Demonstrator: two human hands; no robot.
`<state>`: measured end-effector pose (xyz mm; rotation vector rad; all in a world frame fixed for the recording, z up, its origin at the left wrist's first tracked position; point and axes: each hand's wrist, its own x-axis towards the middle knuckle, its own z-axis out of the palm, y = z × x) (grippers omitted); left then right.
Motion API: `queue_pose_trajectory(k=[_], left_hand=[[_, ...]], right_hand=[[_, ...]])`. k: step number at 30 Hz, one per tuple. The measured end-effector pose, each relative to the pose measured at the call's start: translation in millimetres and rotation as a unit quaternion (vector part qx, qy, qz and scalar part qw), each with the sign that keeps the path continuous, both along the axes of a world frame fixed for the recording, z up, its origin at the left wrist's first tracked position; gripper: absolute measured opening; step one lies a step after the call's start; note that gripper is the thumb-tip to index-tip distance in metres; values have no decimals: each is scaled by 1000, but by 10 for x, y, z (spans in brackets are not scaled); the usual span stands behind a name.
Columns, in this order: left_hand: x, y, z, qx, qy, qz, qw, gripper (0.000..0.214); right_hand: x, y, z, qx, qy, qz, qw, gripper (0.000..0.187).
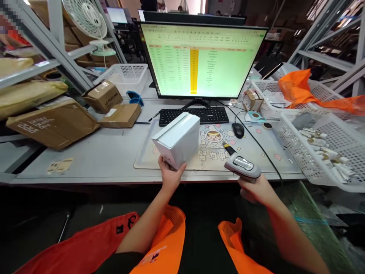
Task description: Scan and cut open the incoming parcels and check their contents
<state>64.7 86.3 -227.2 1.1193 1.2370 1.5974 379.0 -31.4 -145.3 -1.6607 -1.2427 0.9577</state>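
My left hand (170,176) is closed around the lower corner of a white box (178,139), which it holds tilted above the front edge of the desk. My right hand (255,189) grips a grey handheld barcode scanner (243,166), its head turned toward the box and about a hand's width to its right. Both hover over a cartoon-printed desk mat (216,150). Behind the mat lie a black keyboard (194,115) and a black mouse (238,130), in front of a monitor (203,61) showing a spreadsheet.
Brown cardboard boxes (104,97) and padded mailers (53,123) lie at the left. A white basket (325,150) of small tubes stands at the right, orange cloth (299,89) behind it. Another white basket (127,76) and a fan (88,21) are at the back left. Metal racks flank the desk.
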Motion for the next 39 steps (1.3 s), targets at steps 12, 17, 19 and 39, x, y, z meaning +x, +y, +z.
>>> queue_pose_trajectory(k=[12,17,19,39], left_hand=[[-1252,-242,-423,-72,147,179,970,108],[-1273,-82,-752,3,209,258,943,117],[-1245,-41,-833,8,244,287,926,117],[-1208,-109,-1025,39,324,289,900,104]], right_hand=[[1682,761,-164,-81,-415,-285,860,38],[495,1788,-3,7,-467,-20,884,44],[72,2311,-49,23,-470,30,882,44],[-425,3146,-400,49,-526,38,848,55]])
